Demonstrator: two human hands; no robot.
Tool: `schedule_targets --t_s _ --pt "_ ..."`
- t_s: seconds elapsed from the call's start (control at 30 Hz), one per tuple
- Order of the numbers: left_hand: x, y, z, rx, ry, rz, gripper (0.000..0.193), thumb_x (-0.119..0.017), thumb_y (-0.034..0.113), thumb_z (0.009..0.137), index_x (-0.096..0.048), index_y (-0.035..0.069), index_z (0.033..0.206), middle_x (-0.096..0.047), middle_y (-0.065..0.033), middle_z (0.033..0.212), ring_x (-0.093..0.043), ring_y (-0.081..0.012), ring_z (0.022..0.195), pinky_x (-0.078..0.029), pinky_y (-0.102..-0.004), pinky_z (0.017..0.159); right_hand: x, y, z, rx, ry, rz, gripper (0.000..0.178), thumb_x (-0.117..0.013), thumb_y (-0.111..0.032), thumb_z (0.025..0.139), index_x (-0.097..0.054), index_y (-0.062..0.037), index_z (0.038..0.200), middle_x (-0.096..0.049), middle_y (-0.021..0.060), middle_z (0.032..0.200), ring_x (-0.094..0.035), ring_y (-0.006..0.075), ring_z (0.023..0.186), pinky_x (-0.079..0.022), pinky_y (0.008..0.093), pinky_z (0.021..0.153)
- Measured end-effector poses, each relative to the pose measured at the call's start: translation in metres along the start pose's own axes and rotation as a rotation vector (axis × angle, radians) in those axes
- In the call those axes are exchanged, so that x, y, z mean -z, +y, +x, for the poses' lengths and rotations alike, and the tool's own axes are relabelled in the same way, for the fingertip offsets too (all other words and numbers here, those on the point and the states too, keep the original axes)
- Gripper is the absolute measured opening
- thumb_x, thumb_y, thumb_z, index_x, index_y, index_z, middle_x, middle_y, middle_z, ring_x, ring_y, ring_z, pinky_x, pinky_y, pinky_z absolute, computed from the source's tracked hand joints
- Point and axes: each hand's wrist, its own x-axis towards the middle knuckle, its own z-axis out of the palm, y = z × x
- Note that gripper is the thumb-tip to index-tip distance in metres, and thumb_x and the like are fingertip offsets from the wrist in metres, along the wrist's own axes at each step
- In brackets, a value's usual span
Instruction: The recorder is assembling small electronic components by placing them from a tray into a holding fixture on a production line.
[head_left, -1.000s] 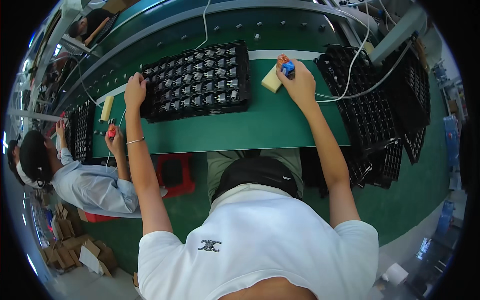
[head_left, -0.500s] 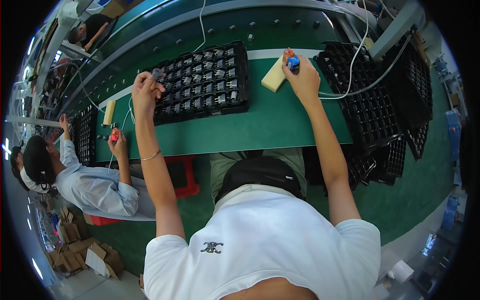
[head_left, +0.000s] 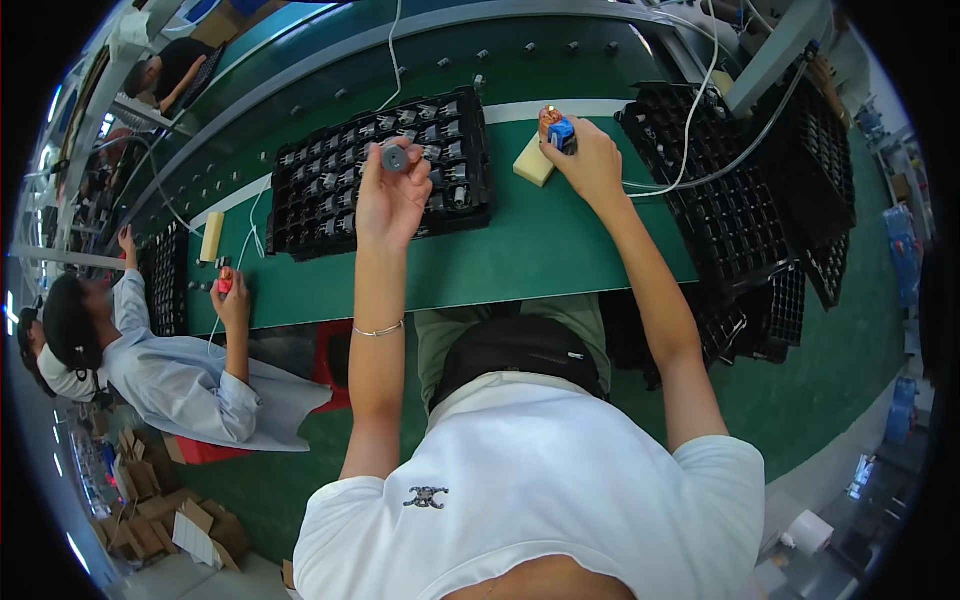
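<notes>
My left hand (head_left: pixel 392 205) is raised over the front edge of a black compartment tray (head_left: pixel 310 250). Its fingers are closed on a small grey round part (head_left: pixel 395 157), whose flat face with a central dot shows. Rows of small metal-cased parts with thin prongs fill much of the tray. To the right, my right hand (head_left: pixel 594 165) grips a small blue and orange object (head_left: pixel 557 130) with a coppery top; its exact kind I cannot make out. That object is over the far end of a pale yellow block (head_left: pixel 532 165), which the hand partly covers.
Stacked black trays (head_left: pixel 715 200) stand at the right end of the green table (head_left: pixel 480 265), crossed by a white cable (head_left: pixel 690 130) and a clear hose. Small parts sit in a row along the line beyond the table. At left, a co-worker (head_left: pixel 170 350) holds a red object.
My left hand has moved right, from the tray's left side to before its middle, and turned so the grey part's face shows. My right hand keeps its grip, shifted slightly left over the block.
</notes>
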Motion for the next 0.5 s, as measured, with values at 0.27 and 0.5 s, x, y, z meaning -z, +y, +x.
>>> schedule_targets --t_s 0.27,0.5 --pt "-0.009 -0.022 -0.008 -0.037 0.072 0.205 0.045 -0.037 0.039 0.105 -0.053 0.001 0.123 -0.059 -0.0084 0.093 -0.049 -0.0137 0.064 -0.041 -0.0264 0.056 -0.009 0.005 -0.002 0.002 0.050 0.032 0.044 -0.075 -0.034 0.076 -0.067 -0.0062 0.110 -0.067 0.0113 0.096 -0.067 0.0335 0.085 -0.054 0.0422 0.073" --pt "-0.020 -0.027 -0.004 -0.178 0.144 0.734 0.037 -0.046 0.022 0.101 -0.056 0.003 0.131 -0.060 -0.0037 0.086 -0.050 -0.0070 0.064 -0.038 -0.0204 0.052 -0.016 0.007 0.012 0.005 0.036 0.026 0.039 -0.076 -0.035 0.075 -0.071 -0.0036 0.098 -0.069 0.0137 0.089 -0.067 0.0325 0.078 -0.053 0.0403 0.068"
